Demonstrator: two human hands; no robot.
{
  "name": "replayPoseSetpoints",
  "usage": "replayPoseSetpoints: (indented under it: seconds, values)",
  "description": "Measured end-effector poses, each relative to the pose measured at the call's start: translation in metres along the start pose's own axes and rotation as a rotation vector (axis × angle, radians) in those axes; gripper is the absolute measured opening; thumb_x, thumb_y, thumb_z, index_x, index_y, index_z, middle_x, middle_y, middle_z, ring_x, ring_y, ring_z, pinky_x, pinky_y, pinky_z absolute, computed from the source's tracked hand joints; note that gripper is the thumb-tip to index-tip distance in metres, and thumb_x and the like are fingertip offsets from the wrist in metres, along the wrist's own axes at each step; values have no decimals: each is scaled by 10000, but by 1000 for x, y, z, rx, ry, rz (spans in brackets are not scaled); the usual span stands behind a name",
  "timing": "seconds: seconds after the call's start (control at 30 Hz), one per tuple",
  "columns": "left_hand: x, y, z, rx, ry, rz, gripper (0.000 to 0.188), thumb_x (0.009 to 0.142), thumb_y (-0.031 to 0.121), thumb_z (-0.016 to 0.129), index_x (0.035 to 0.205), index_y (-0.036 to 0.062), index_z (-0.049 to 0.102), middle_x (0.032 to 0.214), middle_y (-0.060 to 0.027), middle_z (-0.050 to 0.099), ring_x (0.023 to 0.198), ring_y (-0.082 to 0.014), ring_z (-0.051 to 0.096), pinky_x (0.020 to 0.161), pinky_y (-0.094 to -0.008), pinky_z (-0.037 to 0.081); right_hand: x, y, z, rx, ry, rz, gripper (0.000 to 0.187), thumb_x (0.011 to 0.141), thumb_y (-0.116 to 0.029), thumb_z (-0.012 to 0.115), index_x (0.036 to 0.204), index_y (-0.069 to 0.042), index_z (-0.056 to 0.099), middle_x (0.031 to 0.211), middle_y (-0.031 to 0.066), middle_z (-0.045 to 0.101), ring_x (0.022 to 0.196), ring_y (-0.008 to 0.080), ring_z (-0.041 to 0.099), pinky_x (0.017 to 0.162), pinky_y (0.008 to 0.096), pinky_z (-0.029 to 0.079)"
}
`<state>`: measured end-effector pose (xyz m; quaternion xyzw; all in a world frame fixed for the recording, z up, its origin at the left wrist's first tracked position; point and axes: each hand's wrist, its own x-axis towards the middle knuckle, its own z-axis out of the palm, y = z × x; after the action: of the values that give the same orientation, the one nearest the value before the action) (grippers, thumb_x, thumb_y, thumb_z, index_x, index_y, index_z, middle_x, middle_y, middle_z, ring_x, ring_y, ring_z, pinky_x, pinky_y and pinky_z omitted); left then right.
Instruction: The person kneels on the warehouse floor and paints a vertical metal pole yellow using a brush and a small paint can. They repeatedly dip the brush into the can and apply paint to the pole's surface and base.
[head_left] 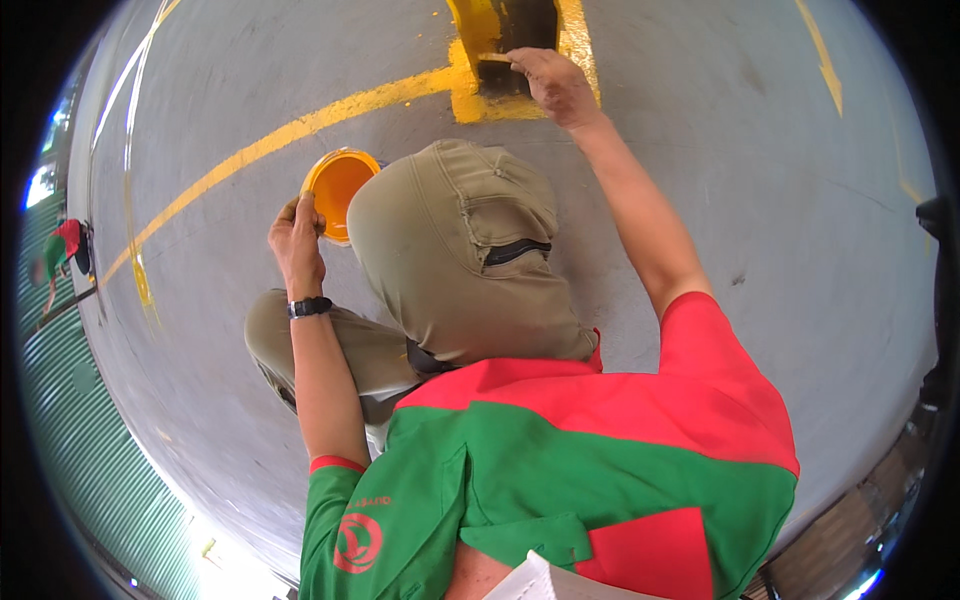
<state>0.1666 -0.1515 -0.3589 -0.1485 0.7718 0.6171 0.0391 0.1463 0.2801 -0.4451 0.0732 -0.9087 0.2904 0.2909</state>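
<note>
While using the left hand (296,240) to pinch the edge of the tub (345,154) just left of the knee (450,230), got 1 thin pale tool (494,57) pinched in the right hand (556,86) by the yellow post (478,25). Can't tell what kind, tbh. Seeing orange paint (343,190) in the tub.
</note>
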Motion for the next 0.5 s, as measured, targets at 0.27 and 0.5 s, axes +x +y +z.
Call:
replayPoseSetpoints:
  seconds: [0.27,0.5]
  values:
    - [1,1,2,13,-4,-5,272,971,202,713,1020,-65,710,731,-19,629,639,-85,538,608,-245,427,0,10,13,-131,207,-171,310,873,31,675,1148,-112,677,1032,35,754,964,256,721,793,355,614]
    - [3,3,3,15,-3,8,274,976,206,708,1032,-63,713,729,-12,620,642,-84,532,613,-244,426,-1,6,17,-184,-117,-152,268,890,-26,650,1144,-107,679,1060,39,744,1025,258,702,871,370,590]
